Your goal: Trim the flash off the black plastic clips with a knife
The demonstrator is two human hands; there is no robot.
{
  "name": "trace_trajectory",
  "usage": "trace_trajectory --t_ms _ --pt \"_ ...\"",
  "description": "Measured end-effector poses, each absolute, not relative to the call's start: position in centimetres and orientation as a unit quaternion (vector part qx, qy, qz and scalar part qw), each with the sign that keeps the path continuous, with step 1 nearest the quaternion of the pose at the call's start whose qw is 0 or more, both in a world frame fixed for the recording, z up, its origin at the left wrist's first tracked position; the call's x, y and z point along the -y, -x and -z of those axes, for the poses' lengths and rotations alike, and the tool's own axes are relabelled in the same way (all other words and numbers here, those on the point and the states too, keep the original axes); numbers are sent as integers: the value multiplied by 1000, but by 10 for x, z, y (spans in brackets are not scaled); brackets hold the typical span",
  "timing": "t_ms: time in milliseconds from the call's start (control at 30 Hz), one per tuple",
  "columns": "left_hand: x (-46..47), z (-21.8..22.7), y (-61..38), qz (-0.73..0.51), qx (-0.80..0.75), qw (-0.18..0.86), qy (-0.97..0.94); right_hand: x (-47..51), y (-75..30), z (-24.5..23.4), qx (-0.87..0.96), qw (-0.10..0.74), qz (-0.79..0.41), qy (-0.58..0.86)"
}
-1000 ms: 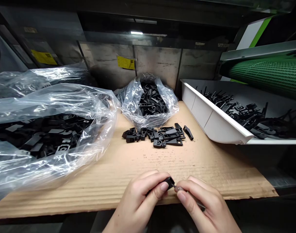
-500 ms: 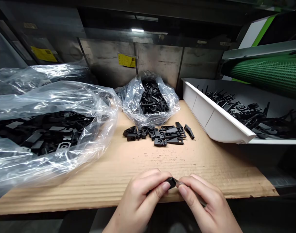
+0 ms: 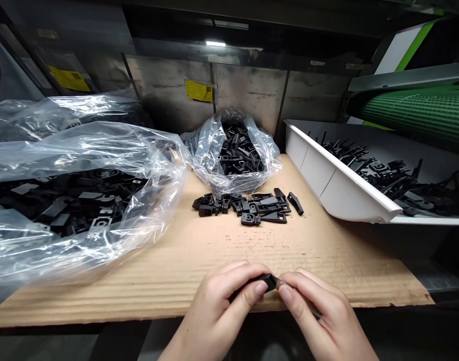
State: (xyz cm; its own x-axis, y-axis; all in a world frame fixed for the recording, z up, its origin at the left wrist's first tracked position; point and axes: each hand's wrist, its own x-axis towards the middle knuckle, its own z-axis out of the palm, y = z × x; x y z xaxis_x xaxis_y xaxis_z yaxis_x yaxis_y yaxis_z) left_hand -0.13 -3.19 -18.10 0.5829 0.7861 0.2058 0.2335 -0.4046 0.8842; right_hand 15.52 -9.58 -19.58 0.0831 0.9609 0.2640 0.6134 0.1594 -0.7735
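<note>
My left hand (image 3: 224, 301) is shut on a small black plastic part (image 3: 265, 283), its fingers hiding most of it. My right hand (image 3: 314, 311) pinches a slim grey piece (image 3: 281, 283) whose tip meets the end of the black part. Its far end runs under my right fingers and is mostly hidden. Both hands are just above the front edge of a corrugated cardboard sheet (image 3: 289, 255). A loose pile of similar black parts (image 3: 248, 208) lies on the sheet, well beyond my fingertips.
A clear plastic bag of black parts (image 3: 233, 155) stands behind the pile. A larger open bag (image 3: 75, 200) spreads over the left side. At right, a white tray (image 3: 338, 188) holds more black parts, below a green ribbed roller (image 3: 413, 113). A metal wall stands behind.
My hands have come slightly closer, bringing the grey piece against the black part. The whole scene has shifted slightly up and right in view. The pile and bags have not visibly changed.
</note>
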Motion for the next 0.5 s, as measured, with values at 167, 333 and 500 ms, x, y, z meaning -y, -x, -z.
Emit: trace_trajectory --t_ms 167,333,500 --pt "31 179 1 -299 -326 454 -774 96 -155 196 640 405 -212 618" --pt "30 180 1 -293 -326 455 -775 96 -155 195 643 403 -204 618" --pt "29 179 0 -295 -322 461 -773 97 -156 196 641 408 -213 614"
